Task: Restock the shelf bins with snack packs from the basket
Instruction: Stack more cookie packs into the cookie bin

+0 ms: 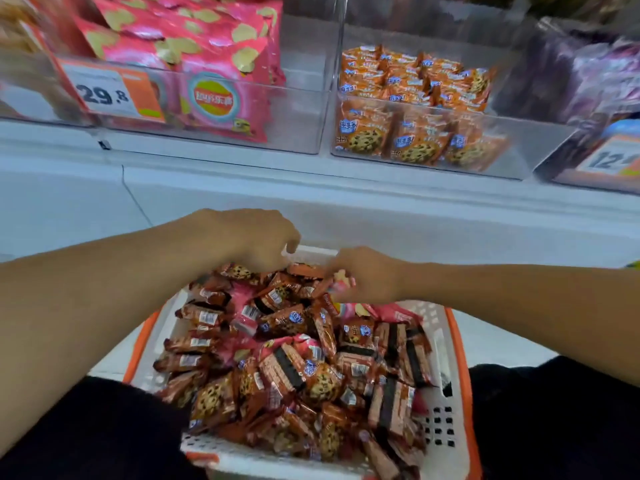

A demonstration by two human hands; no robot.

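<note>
1. The basket [446,344], white with an orange rim, sits at the lower centre of the frame between the person's dark-clad legs, and it is heaped with snack packs [291,362]: mostly orange-brown cookie packs, with a few pink ones mixed in.
2. The left hand [249,242] reaches over the far end of the heap, palm down, fingers curled downward onto the packs there; whether it actually grips one cannot be told, since the fingertips are hidden.
3. The right hand [363,275] is just beside it, at the far right part of the heap, with its fingers curled round a small pink pack [341,284] that shows between them.
4. Above the basket runs the pale front edge of the shelf [311,188], across the middle of the frame.
5. On the shelf, upper right of centre, a clear bin [519,157] holds orange cookie packs [412,109] like those in the basket, stacked toward its left side.
6. To its left, a second clear bin [298,133] holds pink crisp bags [214,64], with a price tag [110,93] reading 29.8 on its front.
7. At the far right edge another bin holds purple packs [595,74], blurred, with a partly cut-off price tag below.
</note>
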